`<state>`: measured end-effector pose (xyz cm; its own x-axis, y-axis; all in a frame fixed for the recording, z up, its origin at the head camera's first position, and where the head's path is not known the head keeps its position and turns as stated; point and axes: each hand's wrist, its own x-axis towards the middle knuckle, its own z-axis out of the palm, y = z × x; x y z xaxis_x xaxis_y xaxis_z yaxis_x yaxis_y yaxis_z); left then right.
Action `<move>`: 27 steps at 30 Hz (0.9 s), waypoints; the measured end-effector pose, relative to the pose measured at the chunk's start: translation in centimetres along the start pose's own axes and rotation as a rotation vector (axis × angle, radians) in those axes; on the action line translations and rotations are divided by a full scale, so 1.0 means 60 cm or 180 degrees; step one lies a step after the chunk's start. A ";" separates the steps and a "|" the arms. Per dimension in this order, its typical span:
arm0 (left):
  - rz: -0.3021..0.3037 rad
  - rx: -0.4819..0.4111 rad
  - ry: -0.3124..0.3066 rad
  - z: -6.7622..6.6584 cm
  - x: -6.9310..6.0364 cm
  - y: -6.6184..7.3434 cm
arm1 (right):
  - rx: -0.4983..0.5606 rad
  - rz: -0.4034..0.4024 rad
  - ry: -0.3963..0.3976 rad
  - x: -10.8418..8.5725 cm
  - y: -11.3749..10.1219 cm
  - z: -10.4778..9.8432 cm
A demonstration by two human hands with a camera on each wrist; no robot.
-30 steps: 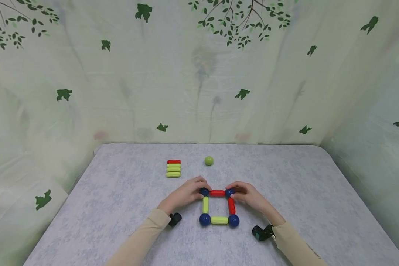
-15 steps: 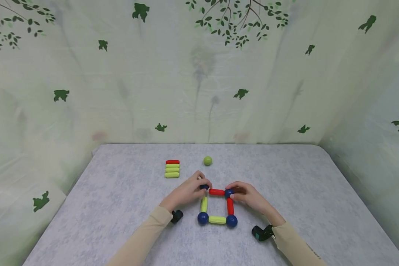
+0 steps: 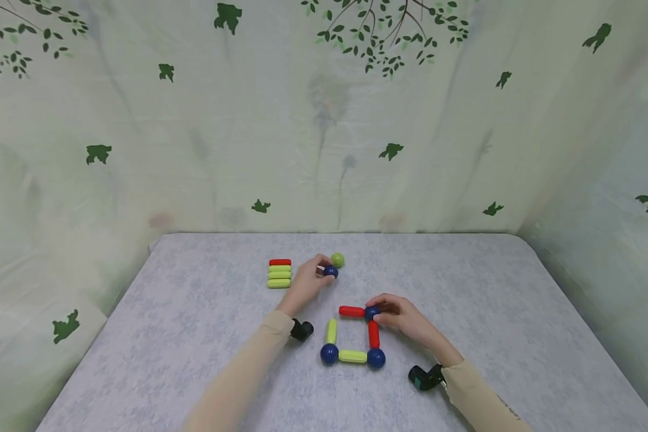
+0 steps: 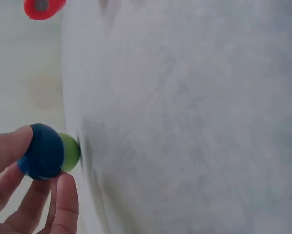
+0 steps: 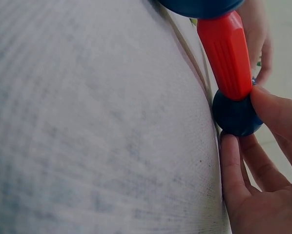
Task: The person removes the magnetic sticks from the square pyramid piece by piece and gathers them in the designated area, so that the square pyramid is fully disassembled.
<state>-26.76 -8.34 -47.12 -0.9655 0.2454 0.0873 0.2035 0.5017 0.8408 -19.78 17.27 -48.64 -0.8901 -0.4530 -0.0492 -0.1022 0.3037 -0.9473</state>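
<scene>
My left hand [image 3: 308, 282] pinches a blue ball [image 4: 42, 152] between thumb and fingers, near the green ball [image 3: 338, 260] at the back. My right hand [image 3: 405, 318] grips another blue ball [image 5: 238, 115] at the far right corner of a frame of sticks on the table. Two red sticks join that ball: one red stick [image 3: 352, 311] points left with a free end, the other red stick [image 5: 227, 56] runs toward the near right blue ball [image 3: 376, 359]. A lime stick [image 3: 353, 357] links it to the near left blue ball [image 3: 329, 354], from which another lime stick [image 3: 332, 331] points away, its far end free.
A row of sticks, one red stick [image 3: 279, 262] behind several lime sticks [image 3: 279, 275], lies left of the left hand. The grey table [image 3: 194, 336] ends at a leaf-patterned cloth backdrop [image 3: 281, 150].
My left hand has pulled the blue ball off the frame's far left corner and carried it away toward the green ball. The right hand has stayed on its ball.
</scene>
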 end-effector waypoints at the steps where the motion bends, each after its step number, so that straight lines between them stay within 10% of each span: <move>1: -0.0073 -0.0001 0.0033 0.003 0.005 -0.002 | 0.0006 -0.0001 -0.0003 0.000 0.000 0.000; 12: -0.0248 0.0037 0.0248 0.026 0.028 -0.004 | -0.0038 -0.0039 -0.0009 0.001 0.002 -0.001; 21: -0.0154 -0.0101 0.0265 0.011 0.006 -0.006 | -0.0047 -0.0030 -0.0021 0.003 0.004 -0.001; 27: 0.0301 -0.0119 -0.0399 0.002 -0.034 0.002 | -0.0008 -0.0010 -0.0035 0.003 0.004 -0.001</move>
<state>-24.76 -8.72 -47.27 -0.9140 0.3929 0.1017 0.2842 0.4408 0.8514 -19.97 17.29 -48.85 -0.8848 -0.4632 -0.0496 -0.1062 0.3043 -0.9466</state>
